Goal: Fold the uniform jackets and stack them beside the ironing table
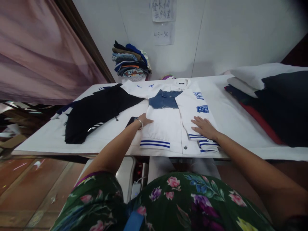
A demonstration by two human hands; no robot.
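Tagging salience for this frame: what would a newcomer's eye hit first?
The white jacket, blue denim at its chest, flat on the table, left hand at its edge, right hand on a sleeve. Then the black garment left of it and the clothes pile far right.

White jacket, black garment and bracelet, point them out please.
White jacket (pixel 166 122), head view, front panel below the denim.
Black garment (pixel 98 112), head view, middle of its fabric.
Bracelet (pixel 141 124), head view, side of its band.
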